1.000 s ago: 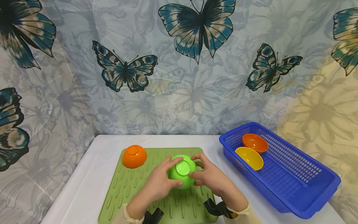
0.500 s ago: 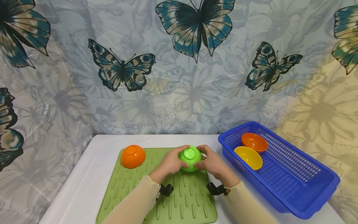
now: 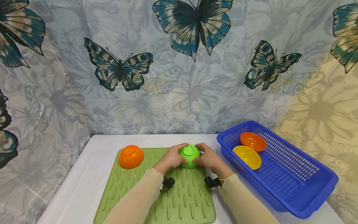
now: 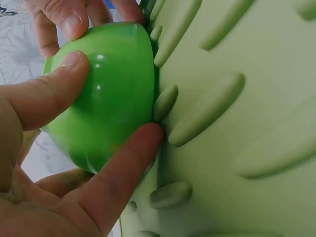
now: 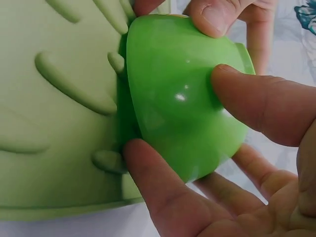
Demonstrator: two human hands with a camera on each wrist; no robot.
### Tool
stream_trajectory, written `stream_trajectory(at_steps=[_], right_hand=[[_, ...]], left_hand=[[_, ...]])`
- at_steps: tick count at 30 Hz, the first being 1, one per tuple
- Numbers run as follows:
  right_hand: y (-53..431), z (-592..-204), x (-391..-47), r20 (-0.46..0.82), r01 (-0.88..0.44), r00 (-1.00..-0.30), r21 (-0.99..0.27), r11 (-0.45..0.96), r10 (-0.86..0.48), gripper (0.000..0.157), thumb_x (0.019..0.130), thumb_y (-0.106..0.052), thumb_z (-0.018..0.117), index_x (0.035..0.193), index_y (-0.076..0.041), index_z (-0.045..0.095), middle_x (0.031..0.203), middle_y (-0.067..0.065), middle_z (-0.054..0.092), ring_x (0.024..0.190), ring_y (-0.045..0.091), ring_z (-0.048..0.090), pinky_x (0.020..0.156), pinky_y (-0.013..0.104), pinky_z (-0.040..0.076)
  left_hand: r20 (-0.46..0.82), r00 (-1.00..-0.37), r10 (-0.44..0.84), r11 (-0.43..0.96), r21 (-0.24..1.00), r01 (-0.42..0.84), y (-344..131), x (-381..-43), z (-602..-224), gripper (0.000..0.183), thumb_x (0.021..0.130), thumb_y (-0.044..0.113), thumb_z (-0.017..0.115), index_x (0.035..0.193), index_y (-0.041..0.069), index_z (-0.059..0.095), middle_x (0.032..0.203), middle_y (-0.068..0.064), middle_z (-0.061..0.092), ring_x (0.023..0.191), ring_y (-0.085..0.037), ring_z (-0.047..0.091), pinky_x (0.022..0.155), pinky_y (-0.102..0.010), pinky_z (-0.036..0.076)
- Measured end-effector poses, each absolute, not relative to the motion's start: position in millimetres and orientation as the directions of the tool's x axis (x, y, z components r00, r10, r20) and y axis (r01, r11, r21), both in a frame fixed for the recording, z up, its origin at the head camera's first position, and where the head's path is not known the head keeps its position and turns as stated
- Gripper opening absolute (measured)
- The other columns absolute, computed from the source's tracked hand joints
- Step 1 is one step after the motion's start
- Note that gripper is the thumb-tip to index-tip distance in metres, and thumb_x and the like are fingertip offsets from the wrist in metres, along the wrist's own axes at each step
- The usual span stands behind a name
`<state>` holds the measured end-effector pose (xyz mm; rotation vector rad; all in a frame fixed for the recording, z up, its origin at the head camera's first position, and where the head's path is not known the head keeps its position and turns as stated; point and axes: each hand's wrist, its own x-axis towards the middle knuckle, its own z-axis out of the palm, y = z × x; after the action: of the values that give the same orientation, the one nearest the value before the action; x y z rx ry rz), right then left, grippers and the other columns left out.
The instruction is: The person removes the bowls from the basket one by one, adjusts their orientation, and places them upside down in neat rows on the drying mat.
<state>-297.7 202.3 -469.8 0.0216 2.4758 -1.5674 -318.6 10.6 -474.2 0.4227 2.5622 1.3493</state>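
A green bowl (image 3: 189, 155) sits upside down at the far right part of the green drying mat (image 3: 179, 196), its rim at the mat's ridges. My left hand (image 3: 172, 157) holds its left side, thumb on the near wall. From the right, my right hand (image 3: 209, 158) grips it the same way. Both wrist views show the bowl's wall (image 4: 111, 94) between thumb and fingers, with a fingertip of each hand down at the rim by the mat. An orange bowl (image 3: 131, 157) lies upside down at the mat's far left corner.
To the right stands a blue plastic basket (image 3: 293, 186). Inside it, at the far end, are an orange bowl (image 3: 253, 141) and a yellow bowl (image 3: 247, 157), both facing up. A white cloth (image 3: 75, 186) covers the table, and a butterfly-print curtain (image 3: 179, 102) hangs behind.
Both hands have carried the green bowl away from me and slightly right, down to the mat's far right part. Over the last half second it has moved little.
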Motion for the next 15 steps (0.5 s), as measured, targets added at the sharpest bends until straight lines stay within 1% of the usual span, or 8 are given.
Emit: stream_trajectory(at_steps=[4,8,12,15], right_hand=[[201.7,-470.2,-300.4,-0.195,0.141,-0.977,-0.893,0.428,-0.085,0.071,0.08,0.003,0.079,0.143,-0.006,0.048,0.151,0.021,0.04,0.135,0.044,0.038,0.075,0.039,0.056],[201.0,-470.6,-301.6,-0.207,0.162,-0.976,-0.898,0.409,-0.068,0.069,0.08,0.005,0.078,0.142,-0.003,0.049,0.149,0.021,0.042,0.131,0.043,0.044,0.073,0.039,0.057],[200.3,-471.2,-301.8,-0.207,0.165,-0.977,-0.898,0.408,-0.06,0.067,0.081,0.006,0.078,0.141,-0.001,0.05,0.147,0.021,0.045,0.125,0.04,0.05,0.073,0.039,0.058],[199.3,-470.9,-301.1,-0.211,0.17,-0.976,-0.893,0.417,-0.052,0.066,0.081,0.006,0.078,0.141,-0.001,0.05,0.147,0.021,0.045,0.123,0.039,0.052,0.074,0.039,0.058]], left_hand=[[-0.07,-0.936,0.345,0.551,0.823,0.141,12.4,-321.6,-474.4,0.077,0.074,0.009,0.087,0.144,0.023,0.057,0.138,-0.009,0.056,0.118,-0.028,0.054,0.094,-0.044,0.046],[-0.071,-0.935,0.348,0.558,0.817,0.146,12.1,-323.2,-474.7,0.076,0.074,0.008,0.087,0.143,0.023,0.058,0.136,-0.01,0.058,0.107,-0.025,0.055,0.084,-0.04,0.049],[-0.066,-0.932,0.355,0.551,0.82,0.152,11.9,-324.5,-474.7,0.077,0.073,0.007,0.087,0.143,0.019,0.057,0.135,-0.01,0.058,0.106,-0.025,0.055,0.085,-0.04,0.049],[-0.07,-0.932,0.357,0.547,0.824,0.147,12.1,-324.7,-474.5,0.077,0.073,0.007,0.087,0.144,0.019,0.057,0.136,-0.01,0.058,0.109,-0.025,0.054,0.091,-0.042,0.047]])
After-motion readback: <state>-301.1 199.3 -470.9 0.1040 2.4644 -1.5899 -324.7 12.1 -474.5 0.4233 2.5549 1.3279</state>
